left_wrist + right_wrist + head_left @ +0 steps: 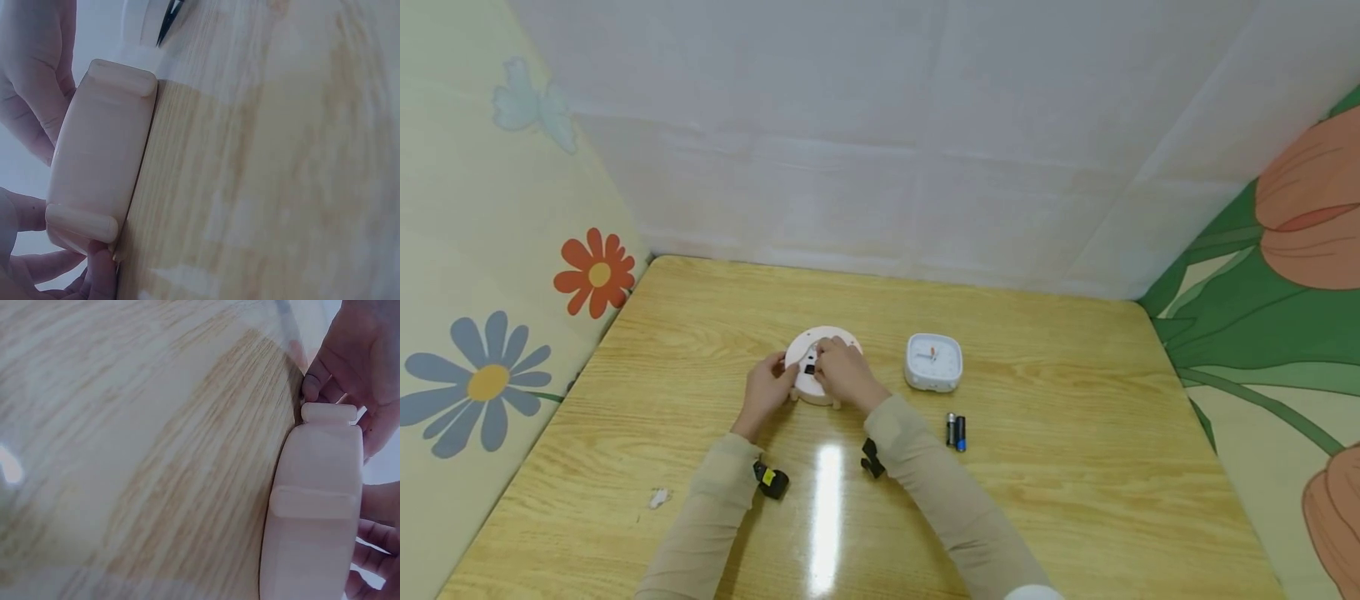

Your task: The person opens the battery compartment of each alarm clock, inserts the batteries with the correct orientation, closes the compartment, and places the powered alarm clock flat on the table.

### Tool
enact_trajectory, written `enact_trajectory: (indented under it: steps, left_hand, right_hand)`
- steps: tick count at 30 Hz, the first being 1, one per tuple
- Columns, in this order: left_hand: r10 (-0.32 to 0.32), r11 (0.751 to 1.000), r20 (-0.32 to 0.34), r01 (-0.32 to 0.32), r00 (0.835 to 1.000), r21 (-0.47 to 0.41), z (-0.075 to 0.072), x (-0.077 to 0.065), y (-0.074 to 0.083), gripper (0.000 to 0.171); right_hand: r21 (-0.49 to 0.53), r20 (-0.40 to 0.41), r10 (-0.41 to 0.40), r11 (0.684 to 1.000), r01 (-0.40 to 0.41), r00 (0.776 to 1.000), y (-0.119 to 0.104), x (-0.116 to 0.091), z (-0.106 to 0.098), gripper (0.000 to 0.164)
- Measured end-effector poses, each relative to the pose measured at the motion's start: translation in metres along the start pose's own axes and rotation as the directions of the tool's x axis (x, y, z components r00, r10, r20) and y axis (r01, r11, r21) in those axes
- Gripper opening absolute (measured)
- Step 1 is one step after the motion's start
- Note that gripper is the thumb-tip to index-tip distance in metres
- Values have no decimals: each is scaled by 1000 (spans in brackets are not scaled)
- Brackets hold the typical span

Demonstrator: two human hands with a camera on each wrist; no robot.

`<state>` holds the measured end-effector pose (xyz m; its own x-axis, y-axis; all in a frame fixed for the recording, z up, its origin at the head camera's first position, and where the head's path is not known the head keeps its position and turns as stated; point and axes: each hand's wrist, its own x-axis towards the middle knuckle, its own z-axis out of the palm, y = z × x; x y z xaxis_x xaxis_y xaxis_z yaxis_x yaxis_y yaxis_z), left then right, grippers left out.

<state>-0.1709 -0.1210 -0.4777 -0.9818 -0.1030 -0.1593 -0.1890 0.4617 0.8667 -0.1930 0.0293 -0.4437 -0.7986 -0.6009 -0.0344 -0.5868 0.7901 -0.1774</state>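
Observation:
A round pale pink clock [806, 388] lies on the table with its back up in the head view, a dark battery compartment showing near the middle. My left hand [765, 390] grips its left rim, thumb on top and fingers at the side by a stubby foot [81, 224]. Over the clock's back, my right hand [845, 372] has bent fingers at the compartment; I cannot tell whether they pinch something. In the right wrist view, the clock's side [315, 550] faces the camera, with the right fingers [375, 556] behind it.
A white square alarm clock [933, 363] stands to the right, face up. Two batteries [956, 432] lie side by side in front of it. A small white scrap [658, 497] is on the table [1075, 467] at left. A pale cloth wall [880, 167] rises behind.

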Motion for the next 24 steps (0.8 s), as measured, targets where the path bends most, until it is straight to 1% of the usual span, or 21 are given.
enact_trajectory:
  steps: [3, 7, 11, 16, 19, 24]
  left_hand:
    - [-3, 1000, 4, 3, 1000, 7, 0, 1, -1, 42]
    - [-7, 1000, 3, 7, 1000, 9, 1, 2, -2, 42]
    - [-6, 1000, 0, 6, 1000, 4, 0, 2, -1, 43]
    - [-14, 1000, 14, 14, 1000, 14, 0, 1, -1, 44]
    - [-24, 1000, 21, 24, 999, 9, -1, 1, 0, 44]
    - [-19, 1000, 17, 19, 1000, -1, -1, 2, -1, 44]
  right_hand:
    - [26, -13, -13, 1000, 13, 1000, 2, -1, -1, 15]
    - [35, -1, -23, 999, 23, 1000, 3, -2, -2, 16]
    - [40, 27, -11, 999, 10, 1000, 3, -1, -3, 15]
    - [45, 48, 7, 999, -9, 999, 3, 0, -3, 15]
    - [31, 62, 15, 999, -17, 998, 3, 1, -2, 17]
    - [-58, 98, 22, 998, -16, 995, 2, 1, -1, 23]
